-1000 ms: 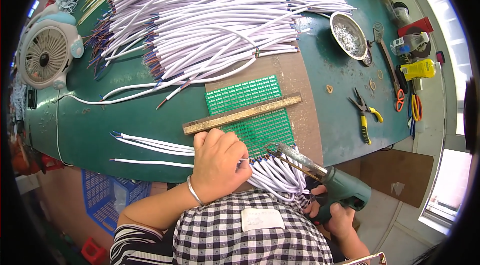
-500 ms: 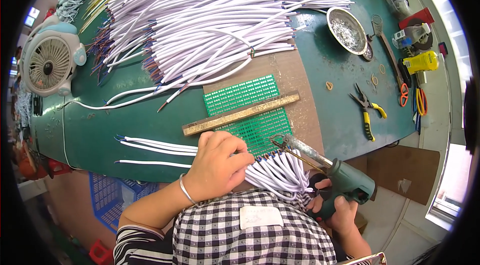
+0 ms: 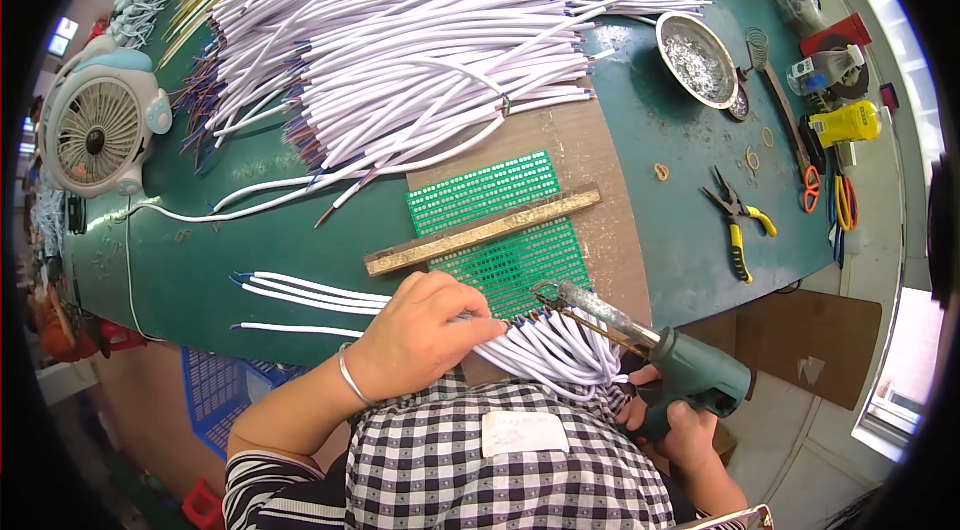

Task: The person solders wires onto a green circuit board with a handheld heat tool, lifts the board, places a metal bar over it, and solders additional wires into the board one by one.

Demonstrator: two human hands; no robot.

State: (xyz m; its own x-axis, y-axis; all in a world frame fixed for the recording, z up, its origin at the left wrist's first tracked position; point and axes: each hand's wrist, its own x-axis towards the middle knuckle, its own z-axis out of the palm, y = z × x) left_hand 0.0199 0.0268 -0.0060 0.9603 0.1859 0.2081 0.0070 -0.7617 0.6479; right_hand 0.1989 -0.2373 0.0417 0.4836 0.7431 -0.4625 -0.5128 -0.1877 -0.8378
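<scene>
My left hand (image 3: pixel 425 335) is closed in a pinch at the near edge of a green circuit board (image 3: pixel 530 270), its fingertips on the end of a white cable. My right hand (image 3: pixel 685 435) grips a green soldering gun (image 3: pixel 705 370) by its handle. The gun's metal tip points left, over the row of cable ends along the board's near edge. A bundle of white cables (image 3: pixel 555 355) curves from that edge toward the checked apron. Across the board lies a wooden bar (image 3: pixel 480 230). Several loose white cables (image 3: pixel 310 295) with blue ends reach left from beneath my left hand.
A large pile of white cables (image 3: pixel 440 70) covers the far table. At left stands a fan (image 3: pixel 100 135). To the right are a metal bowl (image 3: pixel 697 60), pliers (image 3: pixel 740 220), rubber bands (image 3: pixel 752 158) and a yellow bottle (image 3: pixel 847 123). A blue crate (image 3: pixel 215 400) sits below the table.
My left hand has shifted slightly left and down, with its fingertips lower at the cable ends. The soldering gun's tip has moved a little left and down.
</scene>
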